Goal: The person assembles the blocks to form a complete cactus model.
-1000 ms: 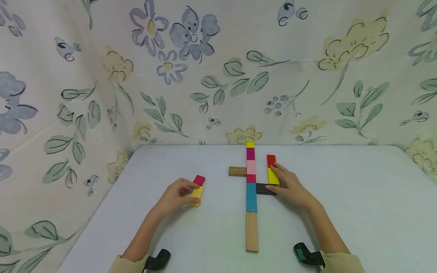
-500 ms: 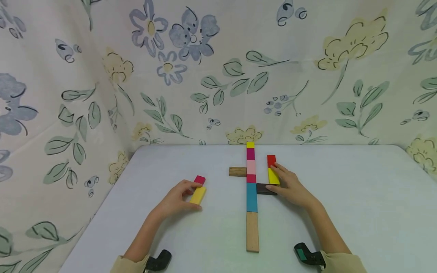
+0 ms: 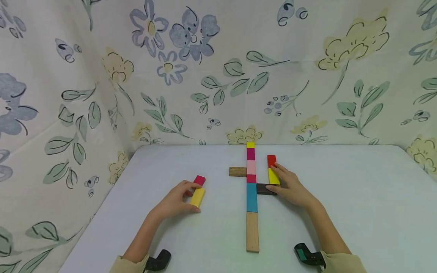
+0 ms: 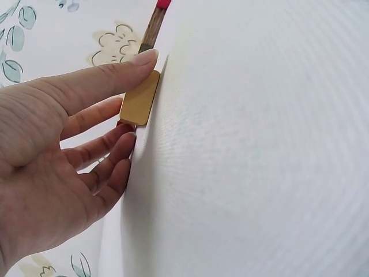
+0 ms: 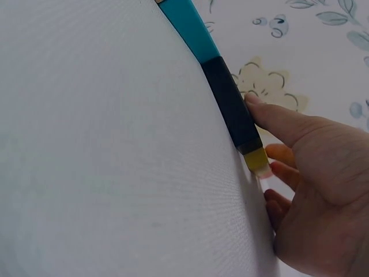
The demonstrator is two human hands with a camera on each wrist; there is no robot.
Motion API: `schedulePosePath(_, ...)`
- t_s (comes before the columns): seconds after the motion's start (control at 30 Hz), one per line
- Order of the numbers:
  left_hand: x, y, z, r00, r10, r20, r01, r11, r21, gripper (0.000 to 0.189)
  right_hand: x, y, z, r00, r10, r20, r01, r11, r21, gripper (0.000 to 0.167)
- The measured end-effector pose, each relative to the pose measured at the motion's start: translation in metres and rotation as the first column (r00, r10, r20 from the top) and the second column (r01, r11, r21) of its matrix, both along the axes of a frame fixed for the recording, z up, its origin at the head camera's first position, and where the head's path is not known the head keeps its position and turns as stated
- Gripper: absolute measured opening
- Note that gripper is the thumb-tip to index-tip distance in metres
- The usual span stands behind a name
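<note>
My left hand [image 3: 175,197] pinches a yellow wooden block [image 3: 198,197] lengthwise between thumb and index finger, low over the table. Just behind it lies a crimson block [image 3: 200,180], right at the index fingertip. On the other side, my right hand [image 3: 294,189] rests its thumb on a dark brown block [image 3: 263,189], while its other fingers touch the right side of a second yellow block [image 3: 273,177]. A red block [image 3: 271,160] continues behind that one. In the right wrist view the dark block [image 5: 228,104] joins a teal block [image 5: 187,26] end to side.
A straight row of blocks runs up the table's middle: natural wood [image 3: 252,232], teal, crimson, pink [image 3: 250,167], magenta and yellow at the far end. A brown wood block [image 3: 237,171] juts left from it. A flowered curtain [image 3: 218,76] hangs behind the white table [image 3: 358,212].
The yellow block in my left hand has turned slightly, and the thumb has shifted to its near end. The right hand and the row of blocks stay put.
</note>
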State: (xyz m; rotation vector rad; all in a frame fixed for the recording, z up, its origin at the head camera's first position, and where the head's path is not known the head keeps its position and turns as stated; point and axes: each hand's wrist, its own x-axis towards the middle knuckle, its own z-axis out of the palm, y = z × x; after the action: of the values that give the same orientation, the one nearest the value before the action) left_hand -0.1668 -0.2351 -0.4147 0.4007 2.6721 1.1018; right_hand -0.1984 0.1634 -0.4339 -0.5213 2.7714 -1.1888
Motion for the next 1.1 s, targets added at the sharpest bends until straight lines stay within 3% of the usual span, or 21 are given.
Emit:
schedulePosePath(0.27, 0.000, 0.001, 0.001, 1.000, -0.016, -0.020, 0.016, 1.000, -0.004, 0.062, 0.001, -0.001, 0.001, 1.000, 0.000, 0.002, 0.000, 1.000, -0.002, 0.077)
schedulePosePath(0.5, 0.002, 0.005, 0.006, 1.000, 0.026, 0.008, -0.026, 1.000, 0.017, 0.065, 0.001, -0.001, 0.000, 1.000, -0.002, 0.013, 0.002, 1.000, -0.012, 0.078)
schedulePosePath(0.93, 0.001, 0.009, 0.009, 0.999, 0.012, 0.031, -0.015, 0.997, 0.082, 0.065, 0.000, -0.003, -0.001, 1.000, 0.001, 0.010, -0.001, 1.000, -0.020, 0.077)
schedulePosePath(1.1, 0.000, 0.014, 0.009, 0.997, 0.059, 0.045, -0.062, 0.994, 0.092, 0.065, 0.001, -0.001, -0.001, 1.000, -0.005, 0.009, 0.005, 1.000, -0.003, 0.078)
